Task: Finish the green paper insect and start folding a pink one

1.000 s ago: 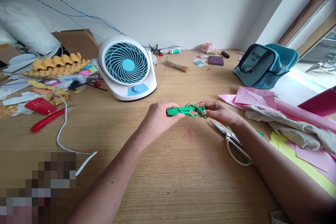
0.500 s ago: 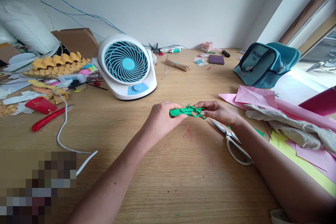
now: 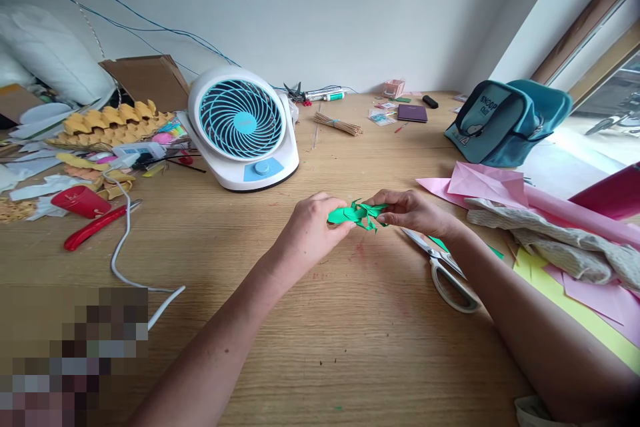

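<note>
A piece of green cut paper (image 3: 356, 214) with fringed strips is held between both hands just above the wooden table (image 3: 310, 347). My left hand (image 3: 307, 227) pinches its left end with closed fingers. My right hand (image 3: 413, 211) pinches the fringed right end. White-handled scissors (image 3: 443, 270) lie on the table just right of and below my right hand, partly under my forearm.
A white and blue desk fan (image 3: 243, 130) stands behind the hands. A red utility knife (image 3: 95, 225) and a white cable (image 3: 125, 247) lie at the left. Pink and yellow paper sheets (image 3: 565, 280), a knitted cloth (image 3: 550, 240) and a teal bag (image 3: 505, 123) fill the right.
The two hands have drawn closer together, and the green paper is now bunched shorter between them, with its fringed end turned downward.
</note>
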Tool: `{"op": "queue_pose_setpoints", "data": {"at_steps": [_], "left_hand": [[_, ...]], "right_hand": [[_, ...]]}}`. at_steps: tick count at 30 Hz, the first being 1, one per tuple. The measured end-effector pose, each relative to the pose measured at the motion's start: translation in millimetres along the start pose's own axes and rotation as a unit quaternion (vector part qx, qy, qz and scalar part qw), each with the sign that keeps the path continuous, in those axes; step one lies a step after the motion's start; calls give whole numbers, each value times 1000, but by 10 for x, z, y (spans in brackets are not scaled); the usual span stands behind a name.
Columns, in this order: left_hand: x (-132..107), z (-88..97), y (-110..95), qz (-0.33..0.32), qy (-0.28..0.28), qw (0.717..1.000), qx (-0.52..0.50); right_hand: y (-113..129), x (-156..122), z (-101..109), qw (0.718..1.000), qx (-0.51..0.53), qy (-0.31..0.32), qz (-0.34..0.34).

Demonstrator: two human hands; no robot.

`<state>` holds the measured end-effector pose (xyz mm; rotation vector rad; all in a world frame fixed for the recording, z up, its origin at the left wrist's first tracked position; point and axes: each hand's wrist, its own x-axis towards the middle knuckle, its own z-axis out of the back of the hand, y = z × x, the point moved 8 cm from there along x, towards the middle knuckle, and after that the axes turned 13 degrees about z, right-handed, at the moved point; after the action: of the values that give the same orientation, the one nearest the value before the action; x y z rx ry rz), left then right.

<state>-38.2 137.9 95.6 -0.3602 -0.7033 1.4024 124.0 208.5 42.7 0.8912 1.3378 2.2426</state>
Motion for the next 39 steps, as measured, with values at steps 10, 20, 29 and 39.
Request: {"op": "queue_pose_setpoints", "data": {"at_steps": [10, 20, 29, 39], "left_hand": [[90, -68, 269, 96, 42, 980, -167], [139, -165, 398, 113, 69, 969, -209], [187, -259, 580, 193, 106, 909, -354], [182, -426, 764, 285, 119, 832, -461]], "right_hand": [[-7, 20, -17, 999, -43, -4, -2], [94, 36, -18, 990, -134, -33, 18], [3, 28, -80, 995, -101, -16, -19], [-149, 51, -221, 994, -81, -33, -66]]}}
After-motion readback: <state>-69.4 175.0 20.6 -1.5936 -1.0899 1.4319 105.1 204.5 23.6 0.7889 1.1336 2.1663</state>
